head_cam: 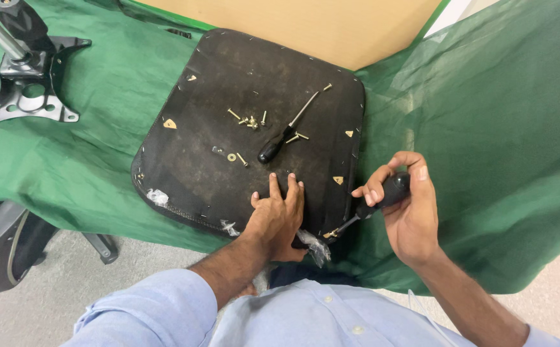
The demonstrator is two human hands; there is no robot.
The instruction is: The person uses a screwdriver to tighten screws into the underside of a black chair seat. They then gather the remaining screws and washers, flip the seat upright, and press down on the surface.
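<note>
Pressing flat on the near edge of the dark seat panel, lower centre of the frame: left hand, fingers spread, palm down, gripping nothing. Right hand, lower right, is closed around the black handle of a screwdriver; shaft slants down-left, tip meeting the panel's near right corner beside a scrap of clear plastic wrap. The two hands are apart, the panel edge between them.

Panel: rounded square, black fabric face up, lying on a green cloth that covers the table. Small tan triangular patches sit near its corners: left, right, lower right, upper left.

Centre of panel: second screwdriver, black handle, bare metal shaft pointing to the upper right, lying free. Around it, loose brass-coloured screws in a small cluster, a few singles beside the handle, one washer.

Upper left of frame: black metal chair mechanism plate with a chrome column, resting on the cloth. Top centre: flat brown cardboard sheet, plain, no visible print. Lower left: dark chair part on the grey floor. Bottom: light blue shirt sleeves.
</note>
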